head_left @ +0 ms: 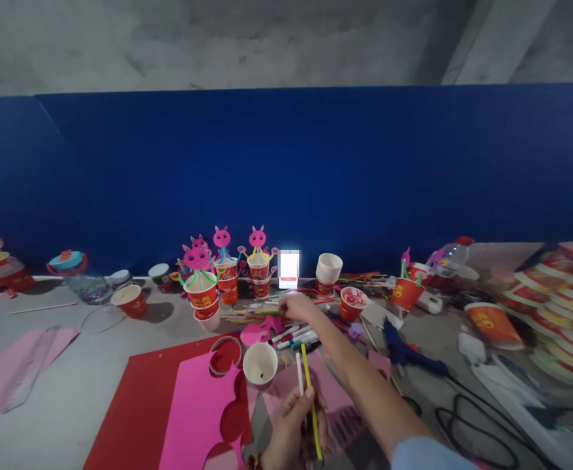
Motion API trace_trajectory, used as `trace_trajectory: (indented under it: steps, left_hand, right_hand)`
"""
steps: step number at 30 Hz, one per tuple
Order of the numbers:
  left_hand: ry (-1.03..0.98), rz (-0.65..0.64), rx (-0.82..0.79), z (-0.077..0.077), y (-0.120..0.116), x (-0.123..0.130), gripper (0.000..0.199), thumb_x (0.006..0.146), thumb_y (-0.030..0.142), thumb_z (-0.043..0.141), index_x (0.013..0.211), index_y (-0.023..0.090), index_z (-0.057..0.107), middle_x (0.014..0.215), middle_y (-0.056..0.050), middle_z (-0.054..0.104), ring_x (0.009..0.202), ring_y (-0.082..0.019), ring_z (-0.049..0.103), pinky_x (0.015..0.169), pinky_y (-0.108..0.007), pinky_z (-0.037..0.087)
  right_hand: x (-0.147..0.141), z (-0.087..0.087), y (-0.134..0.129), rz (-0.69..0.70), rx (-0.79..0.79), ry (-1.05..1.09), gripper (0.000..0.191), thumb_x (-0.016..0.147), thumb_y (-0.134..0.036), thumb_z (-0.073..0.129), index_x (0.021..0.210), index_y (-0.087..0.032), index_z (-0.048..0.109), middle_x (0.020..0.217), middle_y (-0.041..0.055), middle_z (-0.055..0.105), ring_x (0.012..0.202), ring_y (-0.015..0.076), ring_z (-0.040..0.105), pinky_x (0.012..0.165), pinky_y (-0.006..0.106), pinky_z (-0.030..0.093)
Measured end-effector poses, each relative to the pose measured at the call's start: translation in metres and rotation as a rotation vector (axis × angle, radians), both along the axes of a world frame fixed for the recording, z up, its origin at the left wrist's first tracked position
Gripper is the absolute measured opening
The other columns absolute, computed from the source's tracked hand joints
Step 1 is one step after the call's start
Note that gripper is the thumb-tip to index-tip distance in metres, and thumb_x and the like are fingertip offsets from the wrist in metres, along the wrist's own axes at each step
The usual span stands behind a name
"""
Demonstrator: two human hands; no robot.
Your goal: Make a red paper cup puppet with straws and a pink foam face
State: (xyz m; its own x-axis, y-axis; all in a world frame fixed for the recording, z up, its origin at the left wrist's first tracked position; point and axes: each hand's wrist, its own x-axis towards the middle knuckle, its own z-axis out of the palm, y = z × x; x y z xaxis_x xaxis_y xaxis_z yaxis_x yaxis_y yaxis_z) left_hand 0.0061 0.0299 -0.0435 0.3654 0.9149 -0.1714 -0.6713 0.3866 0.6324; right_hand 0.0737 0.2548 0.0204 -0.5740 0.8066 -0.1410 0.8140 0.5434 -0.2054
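Observation:
My left hand (291,418) is closed around a thin yellow stick (307,372) and a thin white stick (300,372), both pointing up and away from me. At the back of the table my right hand (295,305) reaches into a pile of thin coloured sticks (254,314). Its fingers bend down among them, and what they pinch, if anything, is hidden. Several marker pens (294,336) lie just in front of that hand. A white-lined paper cup (260,364) stands left of the held sticks, beside a pink cut-out (256,333).
Red cups with pink animal figures (201,290) stand at back left. Pink card (193,405) with round cut-outs lies on red card (134,405). Rightward are a cup of pink pieces (352,303), a blue glue gun (406,349) with its cord, and stacked cups (565,307).

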Motion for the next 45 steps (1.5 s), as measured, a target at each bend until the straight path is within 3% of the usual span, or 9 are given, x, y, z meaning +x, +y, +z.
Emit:
trace_trajectory:
  steps: [7, 14, 20, 27, 31, 38, 45]
  left_hand:
    - [-0.062, -0.043, 0.06, -0.012, 0.001, 0.002, 0.037, 0.091, 0.051, 0.061, 0.085, 0.014, 0.064, 0.04, 0.004, 0.054, 0.027, -0.006, 0.041, 0.029, -0.012, 0.024]
    - [-0.03, -0.04, 0.037, -0.008, 0.002, 0.0, 0.039, 0.088, 0.053, 0.065, 0.082, 0.015, 0.064, 0.04, 0.004, 0.055, 0.024, -0.006, 0.036, 0.026, -0.014, 0.026]
    - [-0.021, -0.059, 0.013, -0.004, 0.002, 0.0, 0.04, 0.087, 0.055, 0.065, 0.083, 0.015, 0.063, 0.04, 0.004, 0.056, 0.025, -0.005, 0.037, 0.026, -0.013, 0.019]
    - [-0.017, -0.071, 0.044, -0.005, 0.0, 0.001, 0.039, 0.09, 0.054, 0.061, 0.084, 0.016, 0.063, 0.041, 0.004, 0.056, 0.026, -0.005, 0.036, 0.028, -0.014, 0.019]
    - [-0.015, -0.1, 0.038, -0.003, -0.001, -0.003, 0.035, 0.092, 0.05, 0.059, 0.086, 0.016, 0.063, 0.044, 0.003, 0.058, 0.028, -0.007, 0.042, 0.03, -0.015, 0.024]
    - [-0.031, -0.134, 0.081, 0.014, 0.002, -0.01, 0.037, 0.094, 0.051, 0.058, 0.083, 0.016, 0.063, 0.044, 0.003, 0.059, 0.03, -0.006, 0.045, 0.033, -0.014, 0.028]
    - [-0.063, -0.133, 0.096, 0.014, 0.002, -0.009, 0.037, 0.093, 0.05, 0.059, 0.083, 0.015, 0.064, 0.043, 0.002, 0.059, 0.03, -0.007, 0.047, 0.032, -0.012, 0.029]
  right_hand:
    - [-0.001, -0.007, -0.003, -0.004, 0.047, -0.017, 0.029, 0.098, -0.032, 0.061, 0.123, -0.018, 0.061, 0.127, 0.0092, 0.062, 0.106, 0.0233, 0.065, 0.089, 0.043, 0.056]
    - [-0.004, -0.007, -0.007, -0.004, 0.065, -0.023, 0.028, 0.098, -0.032, 0.061, 0.123, -0.019, 0.061, 0.127, 0.0092, 0.062, 0.106, 0.0231, 0.065, 0.09, 0.044, 0.056]
    - [0.009, 0.003, 0.003, -0.026, 0.074, 0.008, 0.028, 0.098, -0.032, 0.061, 0.122, -0.018, 0.061, 0.125, 0.0089, 0.063, 0.104, 0.0227, 0.065, 0.088, 0.043, 0.057]
    - [0.033, 0.016, 0.023, -0.188, 0.169, -0.023, 0.029, 0.098, -0.032, 0.061, 0.123, -0.018, 0.061, 0.126, 0.0093, 0.062, 0.106, 0.0234, 0.065, 0.09, 0.044, 0.056]
    - [0.029, 0.007, 0.03, -0.235, 0.169, -0.075, 0.03, 0.098, -0.032, 0.061, 0.124, -0.018, 0.06, 0.126, 0.0093, 0.062, 0.105, 0.0234, 0.065, 0.089, 0.044, 0.056]
    - [0.018, -0.008, 0.035, -0.284, 0.164, -0.179, 0.032, 0.097, -0.032, 0.062, 0.125, -0.016, 0.059, 0.126, 0.0099, 0.062, 0.105, 0.0239, 0.065, 0.088, 0.044, 0.057]
    - [0.015, -0.012, 0.039, -0.271, 0.177, -0.246, 0.033, 0.097, -0.032, 0.063, 0.125, -0.016, 0.059, 0.126, 0.0104, 0.062, 0.106, 0.0242, 0.065, 0.088, 0.044, 0.057]
